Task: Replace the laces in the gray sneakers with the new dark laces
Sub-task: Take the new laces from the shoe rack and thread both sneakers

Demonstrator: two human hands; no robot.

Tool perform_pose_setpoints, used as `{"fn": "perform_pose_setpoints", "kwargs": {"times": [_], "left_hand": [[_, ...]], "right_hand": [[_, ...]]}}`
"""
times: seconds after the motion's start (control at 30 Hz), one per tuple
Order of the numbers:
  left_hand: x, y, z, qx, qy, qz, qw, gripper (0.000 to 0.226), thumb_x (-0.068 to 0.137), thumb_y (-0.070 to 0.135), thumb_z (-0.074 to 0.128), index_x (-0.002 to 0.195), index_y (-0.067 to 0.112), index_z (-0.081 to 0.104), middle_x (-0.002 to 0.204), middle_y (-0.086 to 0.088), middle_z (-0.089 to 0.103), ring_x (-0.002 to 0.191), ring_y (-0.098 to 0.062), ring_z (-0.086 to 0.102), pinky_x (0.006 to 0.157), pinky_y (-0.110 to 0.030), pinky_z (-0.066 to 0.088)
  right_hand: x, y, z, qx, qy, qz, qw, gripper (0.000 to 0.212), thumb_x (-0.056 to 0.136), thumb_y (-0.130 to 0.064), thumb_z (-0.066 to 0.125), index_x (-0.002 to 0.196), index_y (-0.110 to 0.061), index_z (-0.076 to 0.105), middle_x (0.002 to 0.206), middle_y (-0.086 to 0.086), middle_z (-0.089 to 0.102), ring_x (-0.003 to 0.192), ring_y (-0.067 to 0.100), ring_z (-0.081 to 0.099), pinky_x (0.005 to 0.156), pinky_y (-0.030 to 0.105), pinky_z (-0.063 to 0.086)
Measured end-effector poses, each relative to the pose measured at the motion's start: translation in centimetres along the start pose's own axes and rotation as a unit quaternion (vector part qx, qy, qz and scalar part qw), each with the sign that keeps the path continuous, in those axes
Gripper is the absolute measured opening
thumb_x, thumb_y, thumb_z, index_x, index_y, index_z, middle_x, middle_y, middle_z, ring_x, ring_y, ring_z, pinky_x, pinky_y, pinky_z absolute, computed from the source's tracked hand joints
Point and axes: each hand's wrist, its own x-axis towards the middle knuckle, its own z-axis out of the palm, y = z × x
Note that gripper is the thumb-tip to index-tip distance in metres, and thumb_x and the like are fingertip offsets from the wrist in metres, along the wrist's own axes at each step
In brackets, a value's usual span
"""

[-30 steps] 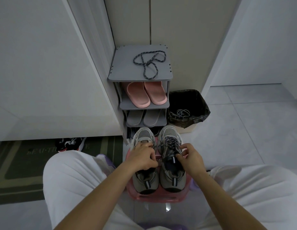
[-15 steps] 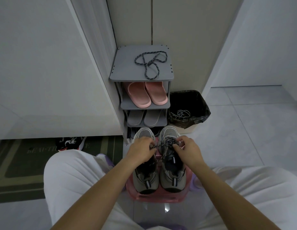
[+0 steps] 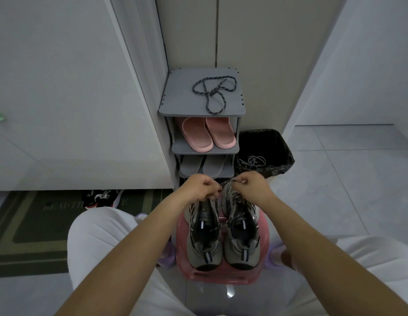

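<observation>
Now both hands work at the far edge of the pink stool (image 3: 221,276), where the two gray sneakers (image 3: 205,245) stand side by side, heels toward the person. The left hand (image 3: 198,187) and the right hand (image 3: 253,188) have their fingers curled, each pinching the dark lace (image 3: 224,184) drawn taut between them over the right sneaker's toe end. That lace criss-crosses down the same shoe. A second dark lace (image 3: 213,91) lies looped on the top shelf of the gray rack (image 3: 175,103) beyond the stool. Pink slippers (image 3: 207,133) sit one shelf lower. Beside the rack, a black-lined bin (image 3: 283,151) holds pale laces (image 3: 255,161).
</observation>
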Motion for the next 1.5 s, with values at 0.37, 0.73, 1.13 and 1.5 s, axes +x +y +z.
{"fn": "perform_pose_setpoints", "kwargs": {"times": [0.37, 0.73, 1.13, 1.5], "left_hand": [[0.1, -1.4, 2.1, 0.197, 0.001, 0.046, 0.979, 0.010, 0.088, 0.021, 0.064, 0.086, 0.013, 0.070, 0.070, 0.000, 0.060, 0.058, -0.012, 0.053, 0.057, -0.021, 0.043], [0.8, -2.6, 4.9, 0.110, 0.075, 0.005, 0.991, 0.030, 0.085, 0.021, 0.068, 0.060, 0.022, 0.051, 0.064, 0.000, 0.056, 0.049, -0.008, 0.047, 0.052, -0.023, 0.039], [1.3, -2.1, 6.4, 0.038, 0.114, -0.047, 0.992, 0.029, 0.086, 0.018, 0.068, 0.060, 0.021, 0.054, 0.079, -0.006, 0.060, 0.075, -0.015, 0.056, 0.072, -0.025, 0.045], [1.2, -2.2, 6.4, 0.136, 0.111, -0.046, 0.983, 0.022, 0.089, 0.024, 0.063, 0.071, 0.013, 0.059, 0.061, 0.004, 0.050, 0.059, -0.012, 0.050, 0.057, -0.023, 0.040]], "right_hand": [[-0.3, 0.4, 0.1, 0.128, 0.009, 0.037, 0.991, 0.005, 0.082, -0.014, 0.070, 0.079, -0.014, 0.065, 0.066, 0.002, 0.063, 0.064, 0.017, 0.060, 0.074, 0.036, 0.055], [-3.3, 6.0, 1.3, -0.112, 0.005, -0.036, 0.993, 0.010, 0.083, -0.016, 0.068, 0.086, -0.011, 0.075, 0.109, 0.007, 0.056, 0.108, 0.022, 0.051, 0.091, 0.022, 0.037], [-3.3, 6.6, 3.1, -0.134, -0.015, -0.030, 0.990, 0.022, 0.090, -0.024, 0.059, 0.108, -0.020, 0.071, 0.137, 0.007, 0.044, 0.125, 0.026, 0.039, 0.106, 0.027, 0.027], [-3.4, 6.3, 3.2, -0.119, -0.011, -0.021, 0.993, 0.022, 0.089, -0.020, 0.059, 0.108, -0.019, 0.071, 0.140, 0.007, 0.038, 0.126, 0.027, 0.035, 0.105, 0.027, 0.028]]}}
